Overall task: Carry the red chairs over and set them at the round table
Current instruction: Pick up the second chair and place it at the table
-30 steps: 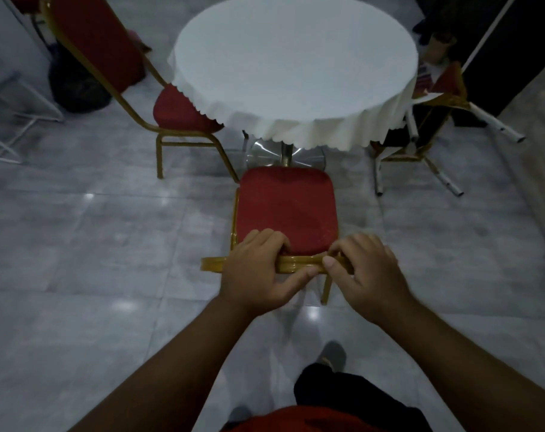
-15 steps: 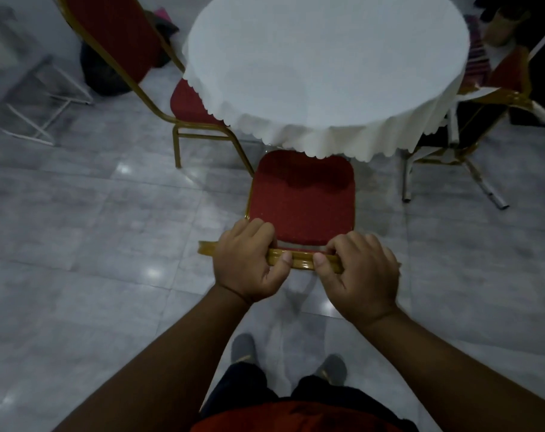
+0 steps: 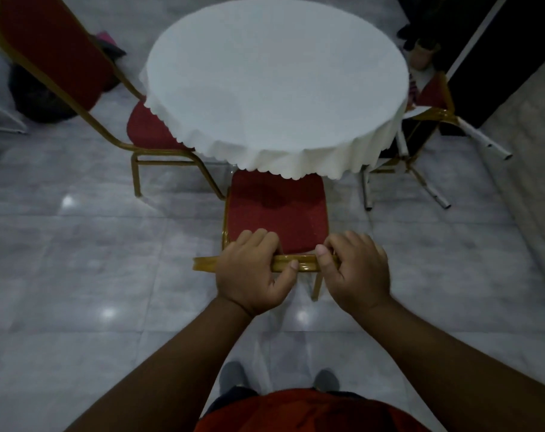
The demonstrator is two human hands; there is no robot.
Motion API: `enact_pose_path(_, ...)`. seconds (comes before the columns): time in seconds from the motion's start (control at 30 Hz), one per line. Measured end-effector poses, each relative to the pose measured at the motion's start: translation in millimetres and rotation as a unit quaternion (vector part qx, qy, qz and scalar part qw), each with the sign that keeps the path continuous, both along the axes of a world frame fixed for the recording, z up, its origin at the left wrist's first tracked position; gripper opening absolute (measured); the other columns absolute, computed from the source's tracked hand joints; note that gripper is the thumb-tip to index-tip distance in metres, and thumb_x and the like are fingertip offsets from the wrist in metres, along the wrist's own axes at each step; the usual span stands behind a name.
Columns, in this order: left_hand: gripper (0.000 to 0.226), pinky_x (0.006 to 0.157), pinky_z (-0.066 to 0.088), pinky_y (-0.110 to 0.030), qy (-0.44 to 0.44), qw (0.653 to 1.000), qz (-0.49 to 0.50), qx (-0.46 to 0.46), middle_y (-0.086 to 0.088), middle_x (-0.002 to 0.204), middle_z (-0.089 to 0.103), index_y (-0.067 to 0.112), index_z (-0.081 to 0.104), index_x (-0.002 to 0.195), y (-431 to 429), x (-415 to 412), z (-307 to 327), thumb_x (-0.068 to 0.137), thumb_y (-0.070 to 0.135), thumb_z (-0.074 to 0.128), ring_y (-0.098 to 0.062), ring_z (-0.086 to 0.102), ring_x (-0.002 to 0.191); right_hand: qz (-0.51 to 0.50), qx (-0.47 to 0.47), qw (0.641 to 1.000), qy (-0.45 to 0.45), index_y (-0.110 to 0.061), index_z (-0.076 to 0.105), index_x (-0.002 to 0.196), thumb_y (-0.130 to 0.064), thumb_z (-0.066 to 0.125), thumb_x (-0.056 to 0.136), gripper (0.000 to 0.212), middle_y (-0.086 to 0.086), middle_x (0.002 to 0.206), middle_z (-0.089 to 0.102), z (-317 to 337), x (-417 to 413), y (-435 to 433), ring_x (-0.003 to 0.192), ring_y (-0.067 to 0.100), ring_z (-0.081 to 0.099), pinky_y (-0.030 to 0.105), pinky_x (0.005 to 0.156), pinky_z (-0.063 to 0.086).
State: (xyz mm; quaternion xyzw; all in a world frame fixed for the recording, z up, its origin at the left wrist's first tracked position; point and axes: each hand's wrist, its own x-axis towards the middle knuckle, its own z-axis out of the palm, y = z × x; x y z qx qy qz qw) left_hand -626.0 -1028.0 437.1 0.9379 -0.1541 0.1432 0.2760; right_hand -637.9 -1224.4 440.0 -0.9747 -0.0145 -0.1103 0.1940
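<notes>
A red chair (image 3: 277, 210) with a gold frame stands right in front of me, its seat's far edge under the hanging cloth of the round table (image 3: 274, 79). My left hand (image 3: 252, 272) and my right hand (image 3: 356, 272) both grip the gold top rail of its backrest, side by side. A second red chair (image 3: 46, 57) stands at the table's left, its seat partly under the cloth. At the table's right a third red chair (image 3: 433, 95) shows only its corner and gold rail.
The floor is glossy grey tile. A dark bag (image 3: 40, 95) lies on the floor behind the left chair. White metal legs (image 3: 420, 182) splay out to the right of the table, beside a dark panel (image 3: 514, 57). My feet (image 3: 233, 375) stand just behind the chair.
The chair has slid forward until its seat's front went under the tablecloth. I have stepped closer to the table, both hands keeping their grip on the rail.
</notes>
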Motion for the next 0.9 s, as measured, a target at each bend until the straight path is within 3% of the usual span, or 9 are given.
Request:
enact_pose_path(0.3, 0.037, 0.059, 0.040, -0.030, 0.097, 0.994, -0.032, 0.043, 0.012, 0.080, 0.054, 0.031, 0.058, 0.086, -2.9, 9.1, 14.8, 0.089, 0.065, 0.044, -0.009, 0.049, 0.076, -0.015, 0.008, 0.997, 0.081, -0.029, 0.056, 0.092, -0.062, 0.025, 0.095, 0.045, -0.011, 0.089, 0.050, 7.9, -7.9, -1.2, 0.091, 0.012, 0.041, 0.037, 0.086, 0.037)
enact_pose_path(0.4, 0.046, 0.067, 0.045, -0.032, 0.140, 0.985, -0.090, 0.044, 0.013, 0.091, 0.057, 0.030, 0.060, 0.098, -13.2, 22.9, 21.3, 0.088, 0.069, 0.039, -0.011, 0.052, 0.089, -0.027, 0.004, 0.993, 0.114, -0.029, 0.059, 0.106, -0.068, 0.025, 0.093, 0.053, -0.010, 0.101, 0.055, 9.9, -13.4, -12.1, 0.102, 0.013, 0.044, 0.033, 0.089, 0.034)
enact_pose_path(0.5, 0.047, 0.075, 0.038, -0.035, 0.173, 0.975, -0.124, 0.061, 0.011, 0.102, 0.058, 0.029, 0.059, 0.108, -29.8, 36.4, 26.3, 0.088, 0.068, 0.043, -0.016, 0.051, 0.100, -0.084, -0.006, 0.988, 0.130, -0.026, 0.061, 0.116, -0.072, 0.025, 0.089, 0.064, -0.008, 0.112, 0.059, 9.1, -22.3, -31.5, 0.110, 0.015, 0.046, 0.032, 0.090, 0.033)
enact_pose_path(0.7, 0.056, 0.090, 0.039, -0.041, 0.143, 0.963, -0.194, 0.118, 0.003, 0.128, 0.058, 0.023, 0.056, 0.128, -100.2, 51.9, 38.7, 0.091, 0.064, 0.043, -0.022, 0.048, 0.121, -0.216, -0.008, 0.962, 0.168, -0.021, 0.050, 0.140, -0.058, 0.039, 0.099, 0.057, 0.002, 0.142, 0.053, 5.1, -39.5, -85.9, 0.130, 0.026, 0.044, 0.042, 0.106, 0.035)
enact_pose_path(0.9, 0.057, 0.107, 0.036, -0.040, 0.137, 0.940, -0.245, 0.194, -0.004, 0.141, 0.056, 0.017, 0.052, 0.139, -199.7, 53.3, 26.6, 0.098, 0.055, 0.041, -0.024, 0.047, 0.132, -0.282, -0.034, 0.933, 0.222, -0.019, 0.045, 0.146, -0.057, 0.036, 0.100, 0.060, 0.002, 0.151, 0.048, 4.1, -71.9, -179.5, 0.138, 0.025, 0.042, 0.041, 0.112, 0.029)
